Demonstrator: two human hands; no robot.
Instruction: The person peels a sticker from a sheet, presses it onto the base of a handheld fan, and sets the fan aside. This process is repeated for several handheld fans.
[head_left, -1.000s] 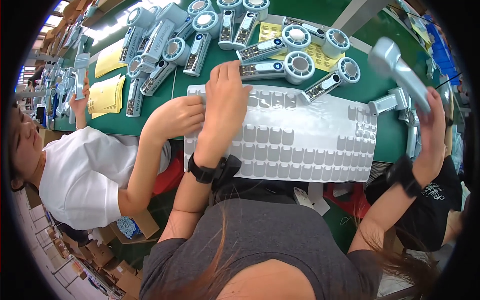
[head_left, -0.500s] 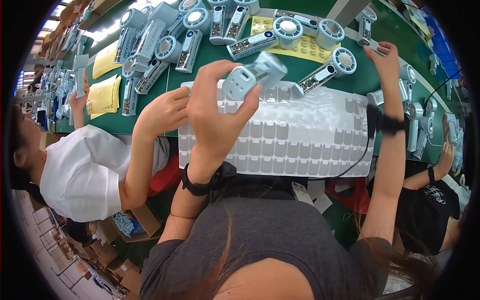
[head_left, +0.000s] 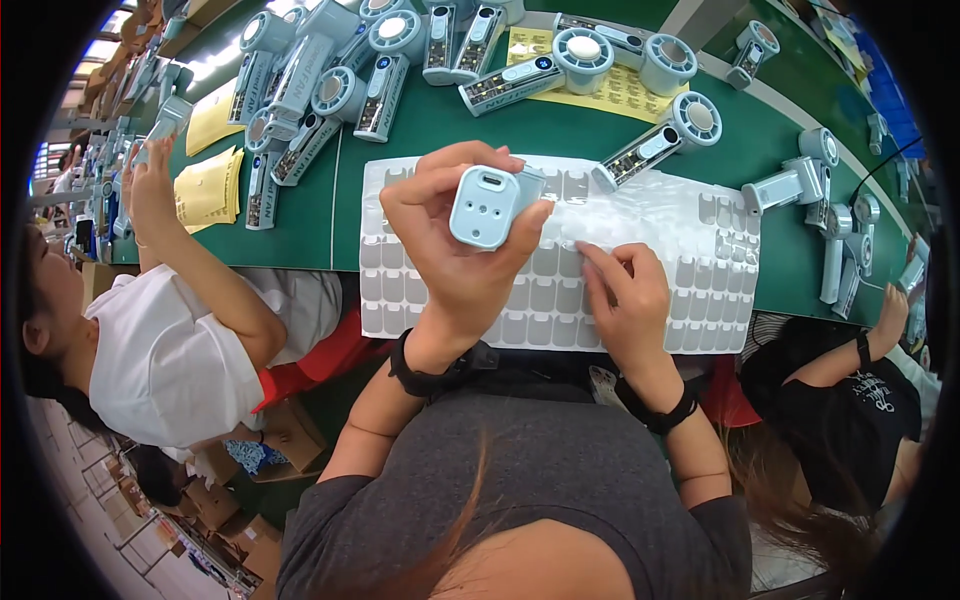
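My left hand (head_left: 455, 245) is closed around a light blue handheld fan (head_left: 483, 208) above the sticker sheet. The fan's base, with a slot and small round holes, faces me; most of its body is hidden behind the base and my fingers. My right hand (head_left: 635, 305) is over the white sheet of grey stickers (head_left: 610, 335), its forefinger reaching to a sticker near the middle and its thumb slightly apart. No held object shows between those fingertips. Beyond the sheet's far edge, another fan (head_left: 640, 158) lies with its round head to the right.
Several light blue fans (head_left: 385, 95) are heaped at the far left, with more fans (head_left: 830, 200) at the right. Yellow printed sheets (head_left: 210, 190) lie on the green table (head_left: 300, 232). Co-workers sit on both sides; the left person's arm (head_left: 200, 265) is raised near the table.
My right hand has come from the far right, near a fan, back onto the sticker sheet. The fan in my left hand has turned and lowered, its base now facing me squarely.
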